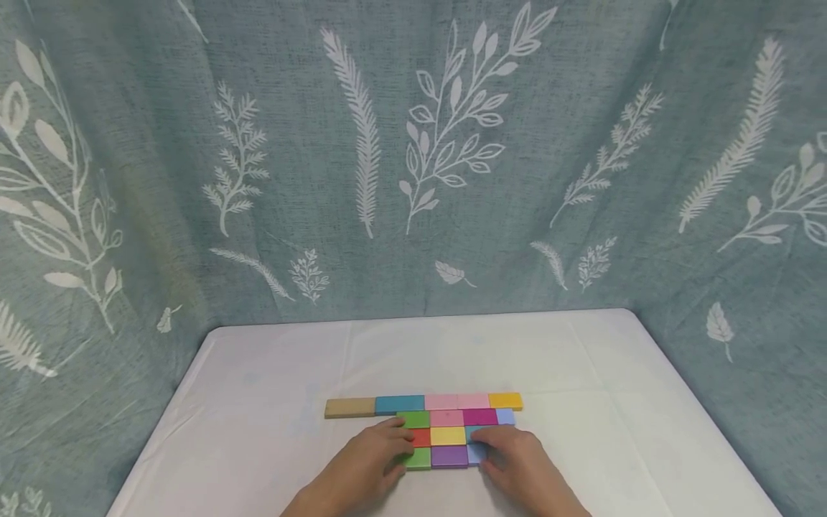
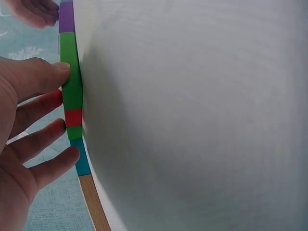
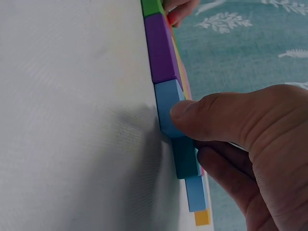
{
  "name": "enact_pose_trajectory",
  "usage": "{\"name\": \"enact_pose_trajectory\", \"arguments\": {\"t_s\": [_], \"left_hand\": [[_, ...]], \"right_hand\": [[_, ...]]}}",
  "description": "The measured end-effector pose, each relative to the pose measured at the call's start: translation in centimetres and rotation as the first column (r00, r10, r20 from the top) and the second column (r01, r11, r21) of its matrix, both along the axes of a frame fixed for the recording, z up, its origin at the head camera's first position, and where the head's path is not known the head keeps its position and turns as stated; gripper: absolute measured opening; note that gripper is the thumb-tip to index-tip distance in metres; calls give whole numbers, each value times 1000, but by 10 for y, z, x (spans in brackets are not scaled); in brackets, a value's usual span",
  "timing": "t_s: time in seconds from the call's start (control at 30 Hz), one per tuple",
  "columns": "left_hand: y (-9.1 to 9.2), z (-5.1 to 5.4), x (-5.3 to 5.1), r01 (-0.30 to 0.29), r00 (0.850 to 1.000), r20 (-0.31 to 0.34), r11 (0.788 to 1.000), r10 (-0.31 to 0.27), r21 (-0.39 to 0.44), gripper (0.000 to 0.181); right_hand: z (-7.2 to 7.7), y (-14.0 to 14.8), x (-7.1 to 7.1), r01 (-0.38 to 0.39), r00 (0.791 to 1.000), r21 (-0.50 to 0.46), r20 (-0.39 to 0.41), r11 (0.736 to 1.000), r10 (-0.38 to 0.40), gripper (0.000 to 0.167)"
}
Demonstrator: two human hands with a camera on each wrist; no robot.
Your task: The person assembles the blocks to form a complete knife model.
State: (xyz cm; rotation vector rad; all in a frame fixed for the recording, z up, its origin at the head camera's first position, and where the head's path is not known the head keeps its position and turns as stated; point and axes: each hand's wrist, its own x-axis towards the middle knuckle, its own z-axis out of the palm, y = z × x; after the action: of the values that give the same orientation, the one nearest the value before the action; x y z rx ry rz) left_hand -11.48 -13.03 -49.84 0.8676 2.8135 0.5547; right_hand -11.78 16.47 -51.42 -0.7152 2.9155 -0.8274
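Observation:
Flat coloured blocks lie in rows on the white table. My left hand (image 1: 375,456) is at the left ends of the nearer rows, its thumb touching the front green block (image 2: 72,72) and its fingers beside the red block (image 2: 73,117). At the right ends, the thumb of my right hand (image 1: 520,459) rests against a light blue block (image 3: 167,108). The fingers of that hand are by the teal block (image 3: 186,158), which they partly cover. Between the hands are a purple block (image 1: 449,457), a yellow block (image 1: 447,436), a pink block (image 1: 446,418) and a magenta block (image 1: 480,416).
The back row runs from a wood-coloured block (image 1: 349,408) through a teal block (image 1: 399,405) and pink ones to an orange-yellow block (image 1: 505,401). It juts left past the other rows. Leaf-printed curtain (image 1: 291,179) surrounds the white table (image 1: 271,373) behind and at both sides.

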Motion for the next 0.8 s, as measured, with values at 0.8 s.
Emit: {"name": "enact_pose_trajectory", "arguments": {"t_s": [0.8], "left_hand": [[-20,23,6,-44,981,-185,998,52,49,25]], "right_hand": [[12,8,0,145,978,-205,-119,968,-171,36]]}}
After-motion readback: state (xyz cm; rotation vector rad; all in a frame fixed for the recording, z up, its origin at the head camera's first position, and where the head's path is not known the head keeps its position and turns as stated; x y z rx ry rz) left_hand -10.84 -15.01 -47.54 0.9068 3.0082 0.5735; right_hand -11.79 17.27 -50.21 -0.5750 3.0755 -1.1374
